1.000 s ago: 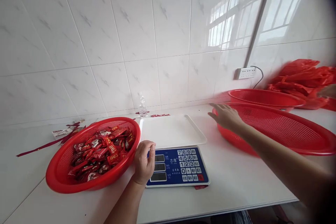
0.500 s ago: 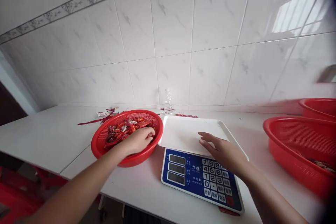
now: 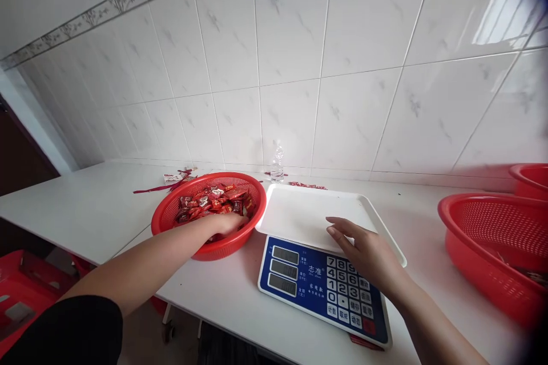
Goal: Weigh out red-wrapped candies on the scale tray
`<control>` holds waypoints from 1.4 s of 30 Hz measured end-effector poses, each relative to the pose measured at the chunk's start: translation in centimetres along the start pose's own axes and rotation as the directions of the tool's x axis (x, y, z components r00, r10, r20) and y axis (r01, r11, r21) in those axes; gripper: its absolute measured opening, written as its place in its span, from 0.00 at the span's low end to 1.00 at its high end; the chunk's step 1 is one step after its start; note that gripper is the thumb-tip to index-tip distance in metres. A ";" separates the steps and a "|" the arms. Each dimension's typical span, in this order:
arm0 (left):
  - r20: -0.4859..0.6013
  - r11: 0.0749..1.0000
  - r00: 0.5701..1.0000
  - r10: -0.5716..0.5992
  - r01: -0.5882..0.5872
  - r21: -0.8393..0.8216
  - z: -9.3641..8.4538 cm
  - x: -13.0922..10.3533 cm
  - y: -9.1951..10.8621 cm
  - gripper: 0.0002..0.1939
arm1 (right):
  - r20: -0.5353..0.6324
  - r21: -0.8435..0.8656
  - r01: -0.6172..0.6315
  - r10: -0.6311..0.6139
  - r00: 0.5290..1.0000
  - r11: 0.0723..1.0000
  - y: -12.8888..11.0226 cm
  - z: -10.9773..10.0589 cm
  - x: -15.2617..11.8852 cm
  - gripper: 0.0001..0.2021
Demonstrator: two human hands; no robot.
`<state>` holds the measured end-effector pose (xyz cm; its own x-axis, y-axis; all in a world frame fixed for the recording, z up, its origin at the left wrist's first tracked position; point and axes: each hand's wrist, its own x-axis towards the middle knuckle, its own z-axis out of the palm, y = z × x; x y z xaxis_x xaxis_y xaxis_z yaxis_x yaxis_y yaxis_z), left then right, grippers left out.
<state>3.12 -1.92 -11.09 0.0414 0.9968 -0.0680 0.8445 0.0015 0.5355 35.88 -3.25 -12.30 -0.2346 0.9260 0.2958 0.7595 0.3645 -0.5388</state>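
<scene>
My left hand (image 3: 231, 224) reaches down into a red perforated plastic basket (image 3: 160, 221), at its right inner side. Its fingers are sunk among small red wrapped packets (image 3: 203, 201), so their grip is hidden. To the right stands a digital scale (image 3: 314, 282) with a blue keypad panel and a white weighing tray (image 3: 306, 211) that holds nothing. Over the tray's front edge and the upper keys hovers my right hand (image 3: 357, 242), fingers apart and holding nothing. It partly covers the keypad.
Two more red baskets (image 3: 466, 228) stand at the right. A clear plastic bottle (image 3: 277, 165) is by the tiled wall. Red ribbons (image 3: 158, 189) and a strip of red packets (image 3: 307, 185) lie at the back. A red stool (image 3: 25, 285) is at lower left.
My left hand has gone deeper into the packets, and its fingers have dropped out of sight. My right hand stays over the scale. The view has shifted slightly.
</scene>
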 end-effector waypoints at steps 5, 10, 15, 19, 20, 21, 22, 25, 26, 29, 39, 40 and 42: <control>0.141 1.000 0.990 0.024 -0.024 -0.001 -2.6 0.1 0.8 0.05 | 0.009 0.023 0.014 -0.014 1.000 1.000 -0.1 -0.2 -0.1 0.20; 0.024 0.996 0.997 0.075 -0.074 -0.059 -6.0 0.5 2.7 0.08 | 0.003 0.028 0.016 -0.016 1.000 0.999 0.0 -0.1 -0.1 0.20; 0.006 0.943 0.995 0.099 -0.092 -0.320 -5.7 0.9 6.6 0.17 | 0.009 0.017 0.029 -0.030 1.000 0.999 0.1 0.1 -0.1 0.20; 0.098 0.883 0.958 0.270 -0.205 -0.422 -2.9 2.4 9.7 0.26 | 0.015 0.012 0.042 -0.042 0.999 0.999 -0.1 -0.1 -0.3 0.20; 0.129 0.876 0.943 0.306 -0.226 -0.425 -2.2 2.8 10.3 0.28 | 0.020 0.013 0.039 -0.039 0.999 0.999 -0.2 -0.2 -0.4 0.20; 0.146 0.876 0.932 0.333 -0.248 -0.413 -1.5 3.2 10.8 0.29 | 0.021 0.014 0.036 -0.036 0.999 0.999 -0.2 -0.2 -0.4 0.20; 0.156 0.884 0.924 0.349 -0.269 -0.381 -1.0 3.5 11.3 0.30 | 0.021 0.016 0.034 -0.034 0.999 0.999 -0.3 -0.3 -0.4 0.20; 0.151 0.918 0.911 0.384 -0.359 -0.169 0.3 4.0 12.3 0.32 | 0.000 0.015 0.039 -0.039 0.999 0.999 -0.4 -0.4 -0.4 0.19; 0.156 0.920 0.906 0.392 -0.382 -0.091 0.7 4.0 12.5 0.33 | -0.011 0.011 0.043 -0.043 0.999 0.999 -0.4 -0.4 -0.4 0.19; 0.222 0.921 0.905 0.362 -0.384 0.064 2.0 3.6 12.8 0.38 | -0.041 0.004 0.067 -0.067 0.997 0.998 -0.4 -0.3 -0.4 0.17; 0.375 0.902 0.844 0.383 -0.429 0.045 5.4 2.7 14.3 0.34 | -0.099 -0.111 0.143 -0.154 0.983 0.983 -0.2 0.0 -0.4 0.16; 0.328 0.915 0.863 0.384 -0.404 -0.007 4.9 3.0 14.1 0.33 | -0.101 -0.110 0.144 -0.155 0.983 0.983 -0.2 0.0 -0.3 0.16; 0.199 0.940 0.919 0.340 -0.333 -0.069 3.3 3.6 13.1 0.27 | -0.102 -0.100 0.139 -0.149 0.984 0.985 -0.1 0.1 -0.4 0.16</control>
<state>16.06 1.39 -7.07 0.4314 0.9009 -0.0476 0.7434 -0.3251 0.5846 35.84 -3.61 -12.40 -0.2817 0.8465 0.4518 0.7766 0.4777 -0.4107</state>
